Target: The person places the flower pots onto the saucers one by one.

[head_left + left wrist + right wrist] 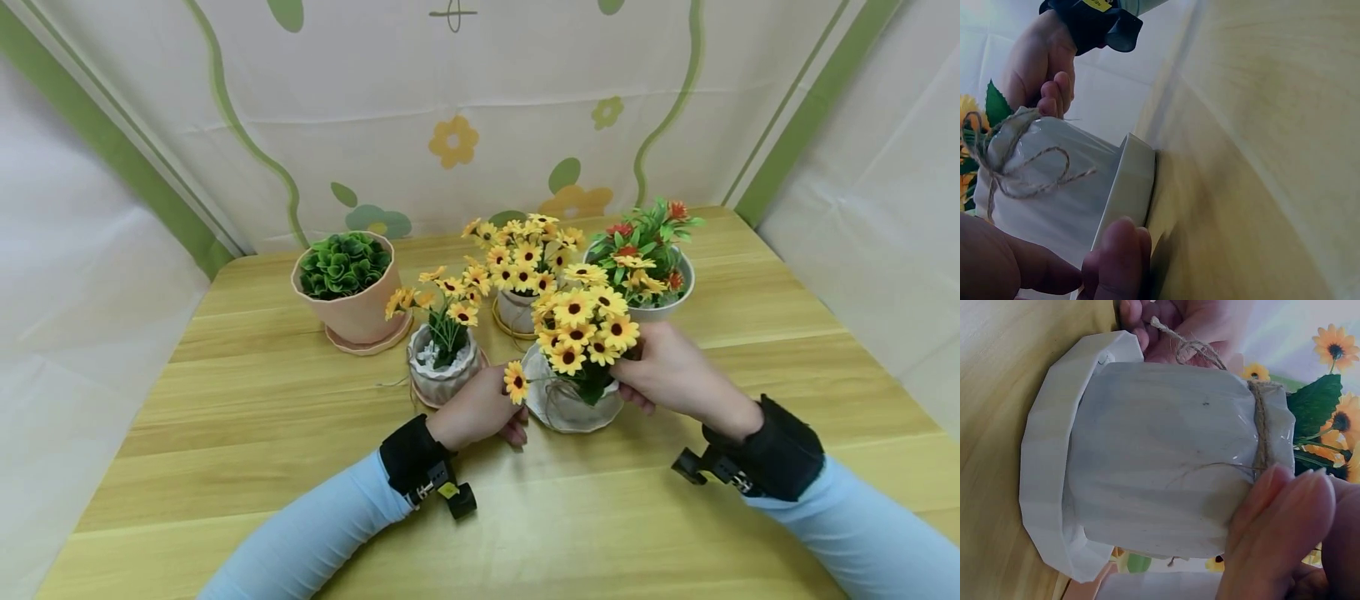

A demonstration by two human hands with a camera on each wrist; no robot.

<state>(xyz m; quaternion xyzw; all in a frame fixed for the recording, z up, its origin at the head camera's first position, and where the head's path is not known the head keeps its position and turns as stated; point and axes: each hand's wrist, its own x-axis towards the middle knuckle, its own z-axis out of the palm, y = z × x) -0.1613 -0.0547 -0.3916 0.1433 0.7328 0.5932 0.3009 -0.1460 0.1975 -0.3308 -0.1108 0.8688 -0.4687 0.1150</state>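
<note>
A white ceramic pot (1160, 450) with twine tied round its neck and yellow daisy-like flowers (577, 325) stands in a white faceted saucer (1047, 456). My right hand (678, 371) grips the pot's upper rim from the right, fingers against its side in the right wrist view. On the other side, my left hand (483, 408) pinches the saucer's edge between thumb and fingers, low by the table, as the left wrist view shows. One yellow flower hangs out over the left hand.
Close left of the left hand stands a small whitish pot (442, 379) of yellow flowers. Behind are a pink pot (360, 312) with a green plant, another yellow-flowered pot (517, 312), and a white pot (656, 312) with red and orange flowers. All stand on the wooden table (300, 450).
</note>
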